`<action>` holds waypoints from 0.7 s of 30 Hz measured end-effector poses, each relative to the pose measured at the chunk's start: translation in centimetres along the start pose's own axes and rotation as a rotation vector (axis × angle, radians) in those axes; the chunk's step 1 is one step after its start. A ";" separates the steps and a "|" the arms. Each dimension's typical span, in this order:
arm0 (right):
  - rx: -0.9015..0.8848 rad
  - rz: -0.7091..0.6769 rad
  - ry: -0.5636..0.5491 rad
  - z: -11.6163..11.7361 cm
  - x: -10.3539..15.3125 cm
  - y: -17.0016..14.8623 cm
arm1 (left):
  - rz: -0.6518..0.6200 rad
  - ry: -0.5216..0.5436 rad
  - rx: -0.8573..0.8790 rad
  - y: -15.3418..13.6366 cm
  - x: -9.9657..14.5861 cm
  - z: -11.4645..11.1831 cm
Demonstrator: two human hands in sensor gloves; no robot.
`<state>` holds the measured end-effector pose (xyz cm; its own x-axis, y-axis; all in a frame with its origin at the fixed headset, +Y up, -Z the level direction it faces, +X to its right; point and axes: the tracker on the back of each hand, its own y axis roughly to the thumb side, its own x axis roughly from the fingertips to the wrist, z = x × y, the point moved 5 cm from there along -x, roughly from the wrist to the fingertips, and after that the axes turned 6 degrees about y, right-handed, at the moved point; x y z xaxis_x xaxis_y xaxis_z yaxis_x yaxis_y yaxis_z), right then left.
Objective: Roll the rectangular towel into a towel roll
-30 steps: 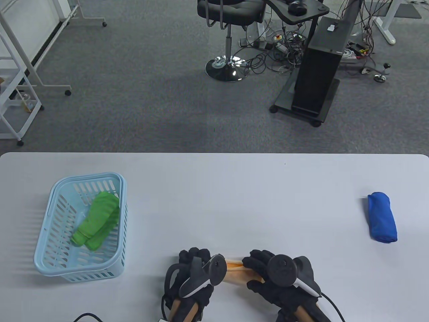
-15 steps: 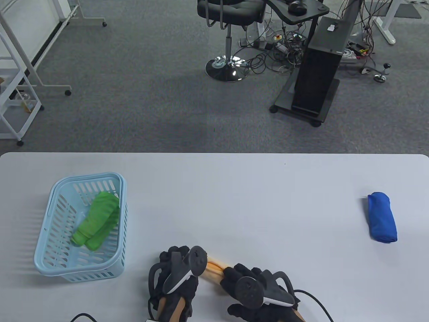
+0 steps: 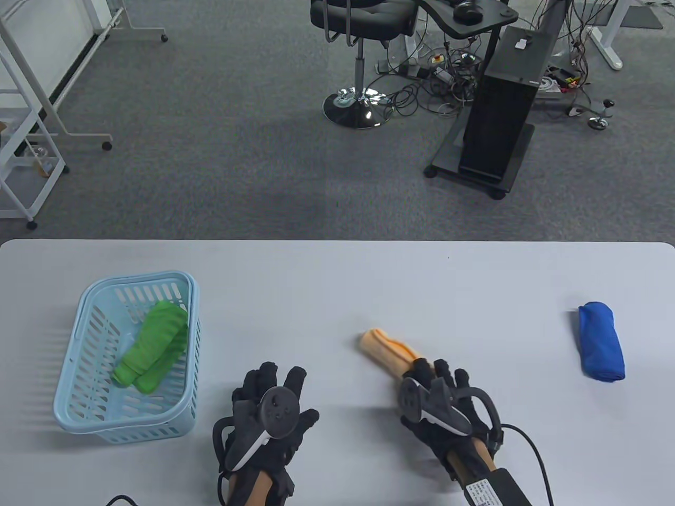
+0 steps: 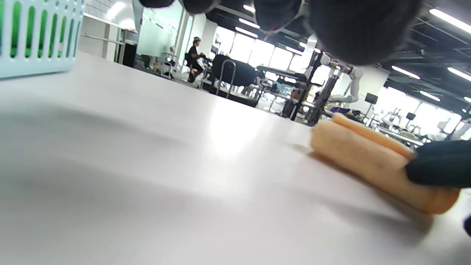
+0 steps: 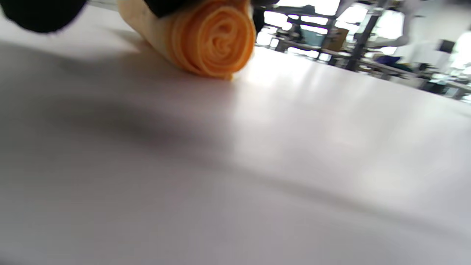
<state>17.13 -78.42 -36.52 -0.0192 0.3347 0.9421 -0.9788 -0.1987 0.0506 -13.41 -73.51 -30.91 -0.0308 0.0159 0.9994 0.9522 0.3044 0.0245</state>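
Observation:
An orange towel roll (image 3: 385, 350) lies slanted on the white table (image 3: 337, 284), right of centre. My right hand (image 3: 433, 373) grips its near end, fingers over the top. In the right wrist view the roll's spiral end (image 5: 215, 36) faces the camera and rests on the table, with dark fingers (image 5: 36, 14) above it. In the left wrist view the roll (image 4: 360, 154) lies at the right, with a dark finger (image 4: 438, 165) of the other hand wrapped round its side. My left hand (image 3: 274, 375) lies flat on the table left of the roll, fingers spread, holding nothing.
A light blue basket (image 3: 137, 276) at the left holds green rolled towels (image 3: 155, 342); its wall (image 4: 36, 36) also shows in the left wrist view. A blue towel roll (image 3: 601, 342) lies at the far right. Beyond the table are an office chair and a black cart.
My left hand has let go of the orange roll and spread flat on the table. My right hand has carried the roll away from the front edge and to the right.

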 end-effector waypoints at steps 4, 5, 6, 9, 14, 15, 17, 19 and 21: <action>-0.040 0.197 0.033 1.0 -1.5 -7.4 | -0.013 -0.049 -0.015 0.1 -0.1 -0.6; -0.050 0.236 0.039 1.2 -1.6 -8.9 | -0.014 -0.059 -0.011 0.2 -0.2 -0.7; -0.054 0.254 0.043 1.3 -1.6 -9.5 | -0.015 -0.062 -0.010 0.2 -0.2 -0.7; -0.144 0.360 0.057 2.0 -1.4 -14.1 | -0.018 -0.069 -0.011 0.2 -0.2 -0.9; -0.216 0.425 0.087 3.0 -1.5 -17.6 | -0.004 -0.079 -0.010 0.0 -0.3 -1.0; -0.225 0.429 0.073 2.9 -1.5 -17.7 | 0.000 -0.080 -0.010 0.0 -0.3 -1.0; -0.284 0.413 0.033 2.5 -1.4 -17.7 | 0.008 -0.084 -0.012 0.0 -0.2 -1.0; -0.348 0.404 -0.093 1.5 -1.1 -17.6 | 0.015 -0.084 -0.018 -0.1 -0.2 -1.0; -0.393 0.375 -0.174 0.8 -0.7 -17.1 | 0.019 -0.086 -0.018 -0.1 -0.1 -1.0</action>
<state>34.07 -75.96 -37.82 -0.3787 0.1442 0.9142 -0.9145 0.0937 -0.3936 -13.22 -74.48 -31.04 -0.0380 0.1039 0.9939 0.9583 0.2858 0.0067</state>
